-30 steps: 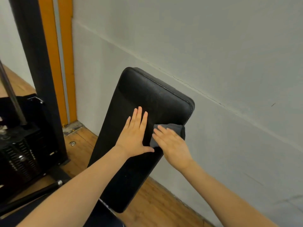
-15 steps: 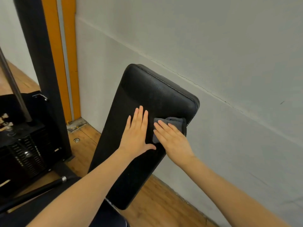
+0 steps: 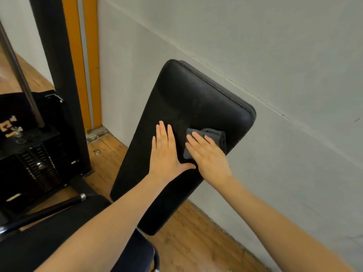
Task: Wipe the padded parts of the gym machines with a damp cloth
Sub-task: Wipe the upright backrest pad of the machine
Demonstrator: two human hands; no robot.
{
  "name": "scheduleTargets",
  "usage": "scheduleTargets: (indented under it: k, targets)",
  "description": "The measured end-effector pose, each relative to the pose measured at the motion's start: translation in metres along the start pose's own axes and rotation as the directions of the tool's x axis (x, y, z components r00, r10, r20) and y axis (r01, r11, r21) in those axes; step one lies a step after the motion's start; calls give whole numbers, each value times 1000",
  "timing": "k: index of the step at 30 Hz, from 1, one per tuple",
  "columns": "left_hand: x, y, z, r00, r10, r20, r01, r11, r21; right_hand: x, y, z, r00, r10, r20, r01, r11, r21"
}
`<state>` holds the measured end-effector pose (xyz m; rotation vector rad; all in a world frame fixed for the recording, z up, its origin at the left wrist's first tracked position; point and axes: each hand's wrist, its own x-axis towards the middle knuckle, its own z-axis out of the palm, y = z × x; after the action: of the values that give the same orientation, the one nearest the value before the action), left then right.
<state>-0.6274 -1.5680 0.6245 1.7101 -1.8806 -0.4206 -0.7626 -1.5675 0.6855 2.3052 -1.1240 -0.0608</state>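
While the left hand (image 3: 166,154) is lying flat, bracing the black back pad (image 3: 188,107), the right hand (image 3: 208,154) is pressing a grey cloth (image 3: 213,135) open-palmed against it.

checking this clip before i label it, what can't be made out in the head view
- Most of the grey cloth: under the right hand.
- Back pad rear and mounting: faces the wall.
- Pad surface under the left hand: covered by the palm.
- Seat: cut off by the bottom edge.
- Cloth dampness: cannot tell.

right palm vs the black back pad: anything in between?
Yes: a folded grey cloth lies between the right hand and the back pad, pressed flat. The head view shows it poking out past the fingertips.
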Motion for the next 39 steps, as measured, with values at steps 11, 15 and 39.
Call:
scheduleTargets:
  k: [11, 15, 39]
  targets:
    - [1, -9, 5, 996, -75, 58, 76, 997, -22, 70, 38, -64, 945, 229, -233, -222, 973, 57]
    - [-2, -9, 4, 997, -72, 16, 73, 995, -66, 51, 10, -33, 993, 80, -90, -80, 997, 5]
    - [6, -32, 2, 988, -118, 104, 118, 993, 5, 17, 0, -37, 973, 61, 222, -34, 992, -124]
